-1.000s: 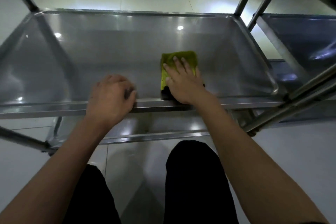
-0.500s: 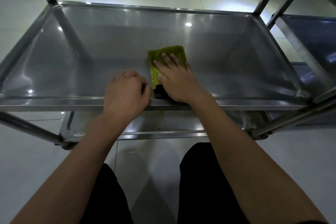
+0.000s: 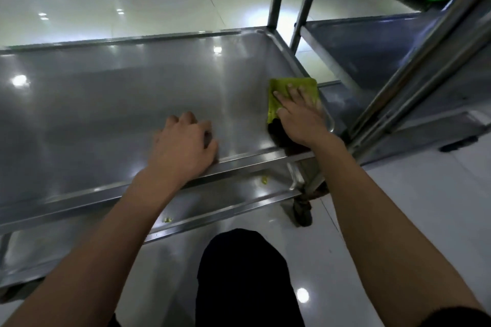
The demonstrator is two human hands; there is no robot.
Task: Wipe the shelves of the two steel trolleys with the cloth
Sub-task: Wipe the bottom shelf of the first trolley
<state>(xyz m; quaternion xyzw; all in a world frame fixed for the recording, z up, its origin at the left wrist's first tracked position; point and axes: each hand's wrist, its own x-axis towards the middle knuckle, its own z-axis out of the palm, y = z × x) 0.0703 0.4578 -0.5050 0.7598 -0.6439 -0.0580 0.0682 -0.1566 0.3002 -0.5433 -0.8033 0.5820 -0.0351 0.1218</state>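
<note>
My right hand (image 3: 300, 117) lies flat on the cloth (image 3: 292, 93), fingers straight and slightly spread, pressing it down onto the shelf (image 3: 119, 114). The cloth is a folded square of yellow-green fabric, soft and a little fuzzy, with a darker, near-black edge showing under the heel of my palm. It sits in the right near corner of the shelf, just beside the rounded raised lip there.

My left hand (image 3: 186, 141) rests on the near rim (image 3: 239, 160) of the same shelf, fingers curled over onto the steel surface, thumb against the rim's edge. I cannot tell whether it truly grips the rim or only leans on it.

The shelf is a shallow tray of brushed steel, smooth and glossy, with rolled edges and rounded corners; ceiling lights show in it as bright dots and soft streaks. Below it a lower shelf (image 3: 212, 202) of the same metal peeks out, carrying a few tiny yellow-green specks (image 3: 264, 180). Round steel posts (image 3: 275, 2) rise at the far right corner, and a dark caster (image 3: 303, 211) sits beneath the near right corner.

To the right, close beside this one, stands the second trolley (image 3: 372, 48), its shelf darker and duller in this light, crossed by slanting steel tubes (image 3: 414, 82). The floor (image 3: 132, 8) is pale glossy tile with thin joints. My dark trouser leg (image 3: 244, 273) shows at the bottom, between bare forearms.
</note>
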